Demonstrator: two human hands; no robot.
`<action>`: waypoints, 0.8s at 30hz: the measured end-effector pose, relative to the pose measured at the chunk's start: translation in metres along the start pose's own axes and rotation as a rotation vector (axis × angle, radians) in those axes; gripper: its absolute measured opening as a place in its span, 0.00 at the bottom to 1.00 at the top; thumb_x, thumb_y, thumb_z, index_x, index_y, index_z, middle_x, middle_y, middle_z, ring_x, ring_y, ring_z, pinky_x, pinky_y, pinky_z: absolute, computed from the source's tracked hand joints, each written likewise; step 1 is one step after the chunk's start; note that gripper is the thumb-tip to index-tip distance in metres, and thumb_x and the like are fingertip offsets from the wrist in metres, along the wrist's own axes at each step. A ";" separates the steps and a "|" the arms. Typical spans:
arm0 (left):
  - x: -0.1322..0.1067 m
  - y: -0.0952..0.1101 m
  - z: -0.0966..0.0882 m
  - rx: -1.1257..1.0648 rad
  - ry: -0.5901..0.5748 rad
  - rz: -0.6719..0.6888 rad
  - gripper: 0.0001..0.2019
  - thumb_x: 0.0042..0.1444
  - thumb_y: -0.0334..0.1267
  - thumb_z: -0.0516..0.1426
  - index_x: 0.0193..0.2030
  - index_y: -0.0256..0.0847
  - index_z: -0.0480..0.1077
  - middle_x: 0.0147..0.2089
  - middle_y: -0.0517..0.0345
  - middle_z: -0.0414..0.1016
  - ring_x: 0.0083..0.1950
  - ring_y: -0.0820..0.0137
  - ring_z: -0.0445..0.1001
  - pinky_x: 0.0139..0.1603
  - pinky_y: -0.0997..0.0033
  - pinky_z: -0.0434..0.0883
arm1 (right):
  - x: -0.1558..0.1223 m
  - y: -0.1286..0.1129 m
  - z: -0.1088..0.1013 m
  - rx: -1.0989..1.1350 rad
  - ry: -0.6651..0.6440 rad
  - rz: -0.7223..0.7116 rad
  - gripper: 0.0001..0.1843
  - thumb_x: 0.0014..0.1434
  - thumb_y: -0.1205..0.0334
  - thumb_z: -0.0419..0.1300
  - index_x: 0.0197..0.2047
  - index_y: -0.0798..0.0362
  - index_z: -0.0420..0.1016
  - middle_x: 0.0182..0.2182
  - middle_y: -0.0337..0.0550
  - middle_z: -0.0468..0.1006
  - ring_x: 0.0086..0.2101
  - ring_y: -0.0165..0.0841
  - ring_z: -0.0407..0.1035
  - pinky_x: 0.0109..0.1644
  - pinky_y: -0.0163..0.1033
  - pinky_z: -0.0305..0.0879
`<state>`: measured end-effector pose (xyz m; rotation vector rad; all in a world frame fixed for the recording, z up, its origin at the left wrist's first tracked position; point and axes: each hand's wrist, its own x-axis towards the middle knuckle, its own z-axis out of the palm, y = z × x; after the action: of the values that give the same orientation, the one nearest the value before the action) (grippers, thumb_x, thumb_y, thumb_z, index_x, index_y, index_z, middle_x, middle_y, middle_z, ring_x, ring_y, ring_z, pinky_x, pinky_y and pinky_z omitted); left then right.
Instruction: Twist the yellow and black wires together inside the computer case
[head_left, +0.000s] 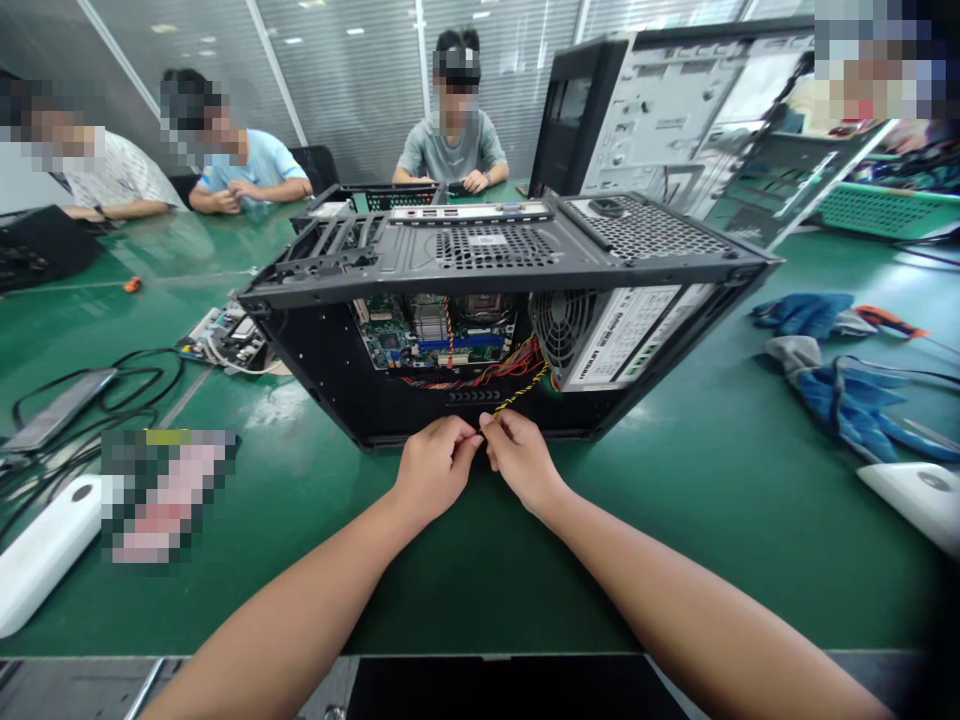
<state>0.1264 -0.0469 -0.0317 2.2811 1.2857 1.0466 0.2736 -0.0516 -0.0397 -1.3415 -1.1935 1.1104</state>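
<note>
An open black computer case lies on its side on the green table, its inside facing me with a motherboard, a power supply with fan and red and yellow wires. A twisted yellow and black cable runs out of the case to my hands. My left hand and my right hand meet at the case's front edge. Both are closed in a pinch on the end of that cable.
Blue work gloves and a screwdriver lie at the right. A second open case stands behind. A loose circuit board, black cables and a white device lie at the left. Three people sit across the table.
</note>
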 end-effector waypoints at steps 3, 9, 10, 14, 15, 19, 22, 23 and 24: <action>0.000 0.000 0.000 -0.005 -0.006 -0.006 0.05 0.62 0.31 0.58 0.34 0.41 0.70 0.30 0.61 0.74 0.32 0.71 0.72 0.34 0.72 0.66 | 0.000 0.000 0.000 -0.007 0.000 0.000 0.22 0.62 0.44 0.57 0.24 0.49 0.60 0.16 0.33 0.65 0.17 0.28 0.59 0.23 0.36 0.55; 0.000 -0.001 0.000 -0.009 -0.022 -0.012 0.04 0.62 0.31 0.58 0.35 0.41 0.71 0.31 0.61 0.74 0.33 0.71 0.73 0.34 0.72 0.66 | 0.000 -0.002 0.000 -0.006 -0.020 0.006 0.21 0.62 0.45 0.57 0.24 0.49 0.60 0.16 0.33 0.65 0.17 0.28 0.59 0.23 0.36 0.55; 0.000 -0.001 0.000 -0.009 -0.023 -0.011 0.04 0.62 0.31 0.58 0.35 0.41 0.71 0.31 0.60 0.74 0.33 0.71 0.73 0.34 0.72 0.66 | 0.000 -0.003 0.000 -0.006 -0.022 0.005 0.21 0.62 0.46 0.57 0.24 0.49 0.60 0.16 0.33 0.65 0.17 0.28 0.59 0.24 0.36 0.56; -0.001 0.000 0.001 -0.015 -0.021 -0.016 0.04 0.62 0.31 0.58 0.35 0.41 0.71 0.31 0.60 0.74 0.33 0.71 0.73 0.34 0.72 0.66 | 0.000 -0.003 0.000 -0.002 -0.023 0.003 0.21 0.62 0.46 0.57 0.24 0.49 0.60 0.16 0.33 0.66 0.17 0.28 0.59 0.24 0.36 0.57; -0.001 0.000 0.000 -0.015 -0.019 -0.016 0.04 0.62 0.31 0.58 0.35 0.41 0.71 0.31 0.60 0.74 0.33 0.71 0.73 0.34 0.72 0.66 | 0.001 -0.002 0.000 0.002 -0.022 0.005 0.21 0.61 0.45 0.57 0.24 0.49 0.60 0.17 0.33 0.66 0.17 0.28 0.59 0.24 0.36 0.56; -0.001 0.000 0.000 0.003 -0.013 0.004 0.04 0.62 0.31 0.58 0.35 0.41 0.71 0.31 0.60 0.74 0.33 0.71 0.73 0.34 0.72 0.66 | 0.002 0.000 0.000 0.014 -0.014 0.018 0.22 0.60 0.44 0.58 0.24 0.49 0.62 0.17 0.34 0.66 0.17 0.28 0.60 0.23 0.36 0.57; -0.001 0.000 0.000 0.017 -0.015 0.016 0.05 0.62 0.32 0.57 0.35 0.42 0.70 0.31 0.60 0.74 0.33 0.70 0.73 0.36 0.71 0.67 | 0.002 0.000 0.000 0.013 -0.010 0.025 0.21 0.60 0.43 0.59 0.24 0.49 0.62 0.18 0.34 0.67 0.17 0.28 0.61 0.22 0.36 0.57; -0.001 0.000 0.000 0.018 -0.016 0.015 0.05 0.62 0.32 0.57 0.35 0.42 0.70 0.31 0.60 0.74 0.33 0.70 0.73 0.36 0.71 0.67 | 0.002 -0.001 0.000 0.012 -0.010 0.025 0.21 0.60 0.44 0.59 0.25 0.49 0.63 0.17 0.34 0.67 0.17 0.28 0.61 0.22 0.35 0.57; -0.001 0.000 0.000 0.017 -0.017 0.013 0.05 0.62 0.32 0.57 0.35 0.42 0.70 0.31 0.60 0.74 0.33 0.70 0.73 0.36 0.71 0.67 | 0.001 -0.001 0.000 0.011 -0.012 0.025 0.21 0.60 0.44 0.59 0.24 0.49 0.62 0.17 0.34 0.67 0.17 0.28 0.61 0.22 0.35 0.57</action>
<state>0.1262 -0.0476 -0.0319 2.3094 1.2795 1.0216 0.2734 -0.0502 -0.0382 -1.3465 -1.1812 1.1425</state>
